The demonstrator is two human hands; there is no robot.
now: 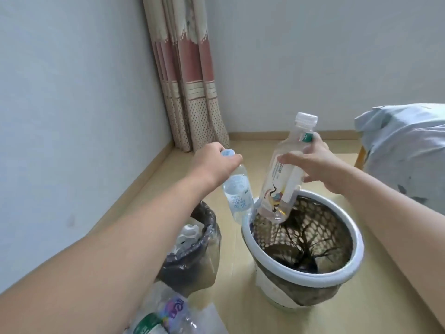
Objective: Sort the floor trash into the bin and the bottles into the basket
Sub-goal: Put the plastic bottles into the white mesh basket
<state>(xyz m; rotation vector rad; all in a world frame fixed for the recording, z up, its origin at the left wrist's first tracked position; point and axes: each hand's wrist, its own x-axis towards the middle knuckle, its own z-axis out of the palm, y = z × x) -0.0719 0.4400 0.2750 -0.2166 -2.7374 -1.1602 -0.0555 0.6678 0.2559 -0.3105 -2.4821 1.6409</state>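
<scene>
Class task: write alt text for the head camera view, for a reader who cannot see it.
Two hands each hold a plastic bottle over a white-rimmed mesh basket on a wooden floor: the left hand grips a clear bottle by its cap end, the right hand a taller bottle. A bag-lined bin with crumpled trash stands left of the basket.
</scene>
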